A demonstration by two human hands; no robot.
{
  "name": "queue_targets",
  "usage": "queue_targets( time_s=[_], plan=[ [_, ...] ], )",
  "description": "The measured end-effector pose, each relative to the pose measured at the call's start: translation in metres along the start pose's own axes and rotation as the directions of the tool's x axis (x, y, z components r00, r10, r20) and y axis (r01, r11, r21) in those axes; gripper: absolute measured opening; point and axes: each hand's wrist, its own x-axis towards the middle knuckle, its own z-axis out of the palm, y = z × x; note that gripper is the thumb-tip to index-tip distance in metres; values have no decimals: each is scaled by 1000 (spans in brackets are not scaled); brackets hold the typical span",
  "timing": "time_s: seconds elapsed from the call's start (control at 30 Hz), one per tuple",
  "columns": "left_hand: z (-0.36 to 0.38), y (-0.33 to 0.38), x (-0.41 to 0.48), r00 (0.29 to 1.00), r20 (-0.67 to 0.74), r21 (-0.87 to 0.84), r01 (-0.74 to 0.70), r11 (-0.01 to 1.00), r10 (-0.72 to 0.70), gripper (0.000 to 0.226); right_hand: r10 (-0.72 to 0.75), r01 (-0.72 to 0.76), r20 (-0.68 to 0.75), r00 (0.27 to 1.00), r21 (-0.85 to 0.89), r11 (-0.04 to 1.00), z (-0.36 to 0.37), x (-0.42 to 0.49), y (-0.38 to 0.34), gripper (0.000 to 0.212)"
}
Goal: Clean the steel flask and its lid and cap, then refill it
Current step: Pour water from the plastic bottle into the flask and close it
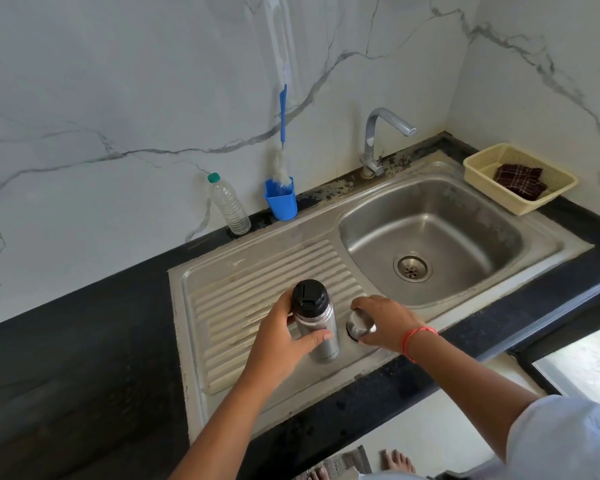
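Left hand (281,337) wraps the flask (323,318), upright on the drainboard (257,271); right hand (387,318) pinches the cap (359,326) from above, on the drainboard just right of the flask. Lid (309,294) is on the flask, axis vertical, near the right hand.

- thin red-orange thread band (417,337) tied round the wrist just behind the right hand (385,323), looks like a couple of strands
- loose sleeve (561,441) higher up that same arm, pale bluish-white, soft plain fabric
- right forearm (471,375) is bare between the band and the sleeve
- left forearm (222,420) is bare along everything that shows, same for the left hand (284,334)
- bare feet: one foot (397,460) shows its toes pretty clearly, the other foot (321,474) is only partly in shot
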Motion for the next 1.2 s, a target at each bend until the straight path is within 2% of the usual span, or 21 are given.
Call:
queue_targets(
  time_s=[0.1,0.17,0.27,0.33,0.43,0.53,0.73,0.9,1.0,1.17,1.2],
  plan=[
    [1,-3,-1,1000,-11,0,3,1000,-3,71,36,-20,-78,996,199,980,-22,-1,-10,54],
    [2,-5,-1,1000,-10,-5,12,1000,-12,70,39,12,-126,991,383,924,-51,-4,-23,55],
    [4,-7,-1,1000,0,-19,24,1000,-24,69,-60,144,-157,986,603,785,-103,-14,-49,55],
    [4,-9,0,1000,5,-12,20,1000,-20,68,-165,226,-155,974,638,736,-131,-21,-66,58],
    [2,-9,1,1000,4,-6,23,1000,-22,65,-300,315,-116,947,523,792,-151,-28,-91,62],
    [2,-11,1,999,9,1,31,1000,-31,62,-410,418,-89,908,269,868,-152,-28,-107,66],
    [4,-15,2,998,6,4,55,998,-55,59,-518,520,75,852,-19,854,-143,-19,-125,66],
    [4,-16,2,998,-4,14,66,998,-66,58,-510,531,166,844,-135,836,-137,-13,-131,67],
    [5,-17,2,999,1,12,54,998,-54,57,-463,484,143,875,-196,853,-140,-13,-137,65],
    [7,-17,2,999,-14,-4,40,999,-40,57,-368,366,59,928,-338,867,-138,-7,-145,42],
    [7,-17,2,999,-16,-10,40,999,-40,57,-343,331,33,939,-371,868,-136,-7,-147,43]
  ],
)
